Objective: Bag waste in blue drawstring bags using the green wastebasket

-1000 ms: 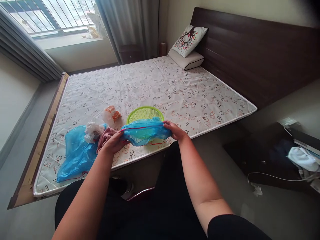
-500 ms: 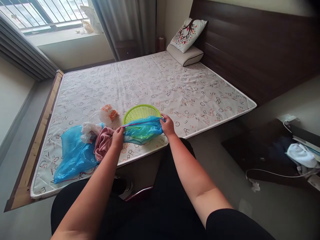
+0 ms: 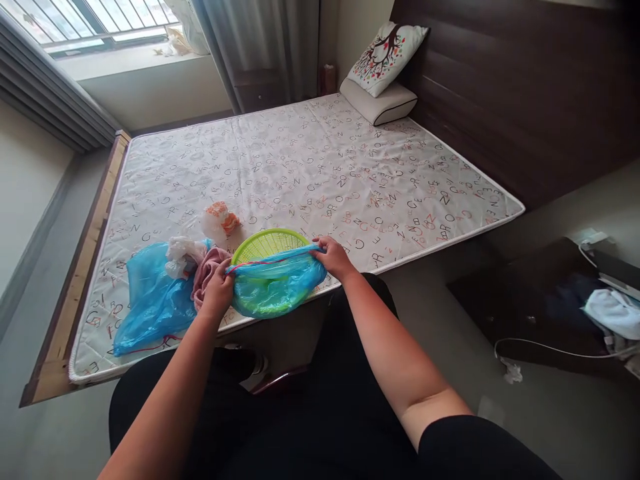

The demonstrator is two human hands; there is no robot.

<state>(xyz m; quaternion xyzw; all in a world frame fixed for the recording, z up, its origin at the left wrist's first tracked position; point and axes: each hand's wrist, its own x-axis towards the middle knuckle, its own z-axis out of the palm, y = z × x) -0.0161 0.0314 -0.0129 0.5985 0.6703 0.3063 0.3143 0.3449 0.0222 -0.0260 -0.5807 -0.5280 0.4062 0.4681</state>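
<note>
A translucent blue plastic bag point(image 3: 280, 288) with a red drawstring is stretched between my hands. My left hand point(image 3: 219, 291) grips its rim on the left, and my right hand point(image 3: 331, 257) pinches the rim on the right. Inside the bag's mouth sits part of a lime-green plastic basket point(image 3: 273, 241); its far rim stands out above the bag. A pink cloth point(image 3: 204, 277) lies just beside my left hand, partly covered by it. Left of the cloth rests another blue bag point(image 3: 155, 300), with a crumpled white plastic bag point(image 3: 183, 257) on top.
The letter-print mattress point(image 3: 280, 160) spreads in front of me. An orange-and-white bundle point(image 3: 220, 221) lies behind the basket. A tree-print cushion point(image 3: 387, 59) leans on a pillow point(image 3: 377, 103) by the headboard point(image 3: 500, 87). A dark cabinet point(image 3: 505, 303) stands right, a cable hanging over it.
Both hands have come lower and a little left with the bag. The bag now covers more of the basket's near side, and the basket has shifted toward me. The view has tilted slightly.
</note>
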